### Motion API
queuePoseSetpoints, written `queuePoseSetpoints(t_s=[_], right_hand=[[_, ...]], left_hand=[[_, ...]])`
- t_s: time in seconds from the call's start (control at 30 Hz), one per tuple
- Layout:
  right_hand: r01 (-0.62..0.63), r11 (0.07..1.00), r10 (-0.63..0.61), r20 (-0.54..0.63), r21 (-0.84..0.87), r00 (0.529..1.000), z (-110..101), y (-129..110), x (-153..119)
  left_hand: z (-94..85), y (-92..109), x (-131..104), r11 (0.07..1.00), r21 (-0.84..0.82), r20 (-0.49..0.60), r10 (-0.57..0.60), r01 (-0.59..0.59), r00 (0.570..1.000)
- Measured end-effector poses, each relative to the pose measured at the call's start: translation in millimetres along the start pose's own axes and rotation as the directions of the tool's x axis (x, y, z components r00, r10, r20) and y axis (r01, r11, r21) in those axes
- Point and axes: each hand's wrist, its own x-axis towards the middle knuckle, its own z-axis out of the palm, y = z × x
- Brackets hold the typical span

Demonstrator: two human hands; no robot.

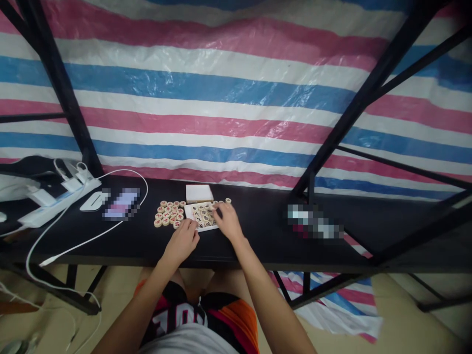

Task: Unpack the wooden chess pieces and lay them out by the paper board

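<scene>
Pale shirt [188, 339] foremost, black table [265, 241], striped tarpaulin [221, 113] behind, xiangqi pieces [205, 216] in white box [189, 212] between half-curled left hand [183, 238] and half-curled right hand [229, 223], grips undetermined.

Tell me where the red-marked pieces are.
Left of centre in the head view, the red-marked pieces lie on the black table, just left of the white tray.

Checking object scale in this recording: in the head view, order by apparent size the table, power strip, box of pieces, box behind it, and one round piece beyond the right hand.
1. Table
2. Power strip
3. Box of pieces, box behind it: unsure; the first is nearer, partly covered
4. Round piece
</scene>
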Motion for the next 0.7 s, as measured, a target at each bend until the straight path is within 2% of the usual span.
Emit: queuePoseSetpoints(t_s=[0.1,0.17,0.33,0.57,0.63,0.7], right_hand=[[0.149,0.981,-0.160,0.086,0.122,0.983,9,-32,-7],[0.212,0.965,-0.234,0.141,0.153,0.962,11,-44,-11],[0.306,0.941,-0.333,0.226,0.146,0.916,6,-46,-15],[0.342,0.930,-0.366,0.246,0.134,0.898,6,-47,-19],[0.326,0.930,-0.356,0.199,0.168,0.913,7,-45,-20],[0.256,0.949,-0.280,0.118,0.182,0.953,9,-38,-18]], left_hand=[[0.5,-1,0,1.000,0.007,-0.038,-0.023,0.023,0.999],[0.7,-2,0,0.999,0.008,-0.056,-0.033,0.034,0.998],[2.1,-4,-1,0.999,0.002,-0.079,-0.042,0.043,0.996],[2.8,-5,-1,1.000,0.029,-0.073,-0.003,0.005,0.997],[1.7,-4,-1,0.998,0.060,-0.062,0.014,-0.010,0.998],[0.2,-3,0,0.995,0.095,-0.045,0.032,-0.028,0.998]])
